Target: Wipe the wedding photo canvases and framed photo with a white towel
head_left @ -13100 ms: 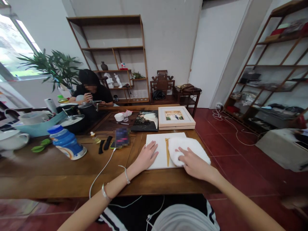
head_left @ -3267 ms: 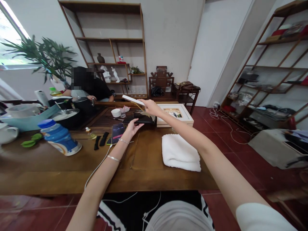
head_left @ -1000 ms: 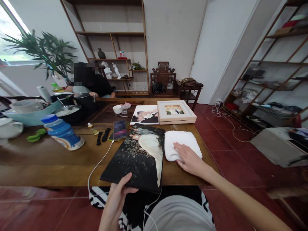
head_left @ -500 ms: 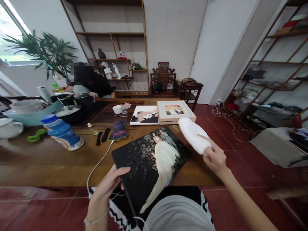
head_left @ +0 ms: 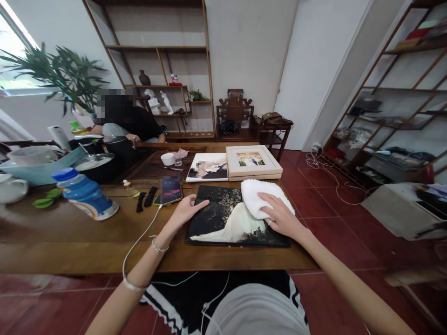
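Note:
A dark photo panel (head_left: 223, 222) showing a white gown lies flat on the wooden table (head_left: 87, 242) in front of me. My left hand (head_left: 186, 210) rests on the panel's upper left corner, fingers stretched over its edge. My right hand (head_left: 282, 217) presses a folded white towel (head_left: 260, 198) onto the panel's upper right part, fingers bent over the cloth.
A phone (head_left: 170, 189) with a white cable lies left of the panel. Behind are a second photo print (head_left: 207, 167) and a framed picture (head_left: 252, 162). A blue bottle (head_left: 82, 194), bowls and pots crowd the left. Another person (head_left: 122, 118) sits at the far end.
The panel was tilted up in my left hand; now it lies flat on the table. The towel went from lifted in my right hand down onto the panel.

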Action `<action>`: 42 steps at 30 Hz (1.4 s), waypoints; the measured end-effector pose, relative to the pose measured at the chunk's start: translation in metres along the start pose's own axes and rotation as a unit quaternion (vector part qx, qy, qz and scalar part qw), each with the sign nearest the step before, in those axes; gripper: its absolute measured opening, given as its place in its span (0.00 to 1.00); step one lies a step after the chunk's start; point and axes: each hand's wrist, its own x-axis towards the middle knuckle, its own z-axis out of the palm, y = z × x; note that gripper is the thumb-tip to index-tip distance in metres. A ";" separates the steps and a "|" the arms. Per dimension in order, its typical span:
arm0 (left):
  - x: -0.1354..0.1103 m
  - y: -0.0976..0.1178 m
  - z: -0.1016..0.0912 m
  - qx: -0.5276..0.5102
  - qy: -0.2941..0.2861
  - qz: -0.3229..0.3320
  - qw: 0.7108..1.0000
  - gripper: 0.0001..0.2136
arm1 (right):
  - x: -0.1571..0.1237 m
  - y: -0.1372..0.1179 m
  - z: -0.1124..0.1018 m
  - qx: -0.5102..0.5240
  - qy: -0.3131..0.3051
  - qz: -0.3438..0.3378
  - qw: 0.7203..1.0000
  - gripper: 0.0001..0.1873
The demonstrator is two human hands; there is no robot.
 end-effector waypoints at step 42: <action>0.019 -0.041 0.035 0.334 0.040 0.279 0.899 0.23 | -0.009 -0.074 -0.016 0.053 -0.105 0.011 0.993 0.19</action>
